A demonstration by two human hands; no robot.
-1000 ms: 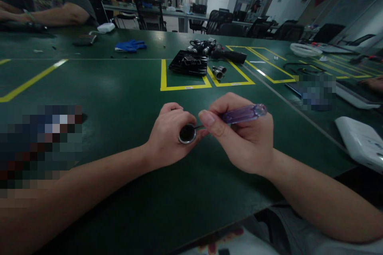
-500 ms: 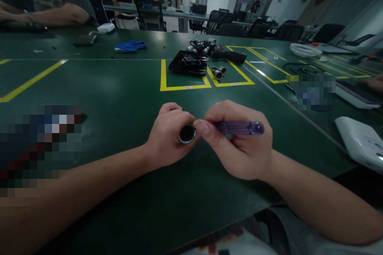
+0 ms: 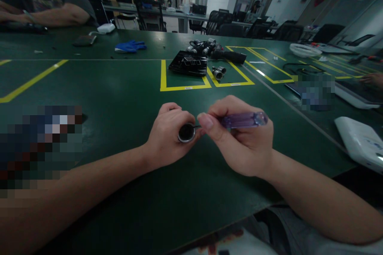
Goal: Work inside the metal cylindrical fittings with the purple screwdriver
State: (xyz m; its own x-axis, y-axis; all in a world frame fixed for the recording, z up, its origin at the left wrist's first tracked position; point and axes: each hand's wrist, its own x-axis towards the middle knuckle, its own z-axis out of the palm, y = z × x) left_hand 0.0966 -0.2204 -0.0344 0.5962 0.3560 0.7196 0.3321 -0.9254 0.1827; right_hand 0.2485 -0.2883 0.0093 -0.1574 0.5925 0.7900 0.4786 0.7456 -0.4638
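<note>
My left hand (image 3: 166, 139) is closed around a small black cylinder with a silver rim (image 3: 186, 132), its open end facing me. My right hand (image 3: 242, 143) grips a screwdriver with a clear purple handle (image 3: 243, 120). The thin metal shaft points left and its tip meets the side of the cylinder's rim. Both hands rest just above the dark green table (image 3: 125, 95).
A black plastic part (image 3: 189, 63) lies in a yellow-taped box, with small metal cylinders (image 3: 219, 71) and more parts (image 3: 203, 46) behind. A blue glove (image 3: 130, 46) lies further left. A white device (image 3: 360, 141) sits at the right edge. Another person's arms (image 3: 44, 14) rest at the far left.
The purple handle dipped and then rose again, tilting up slightly at its right end. The left hand kept the cylinder in the same place.
</note>
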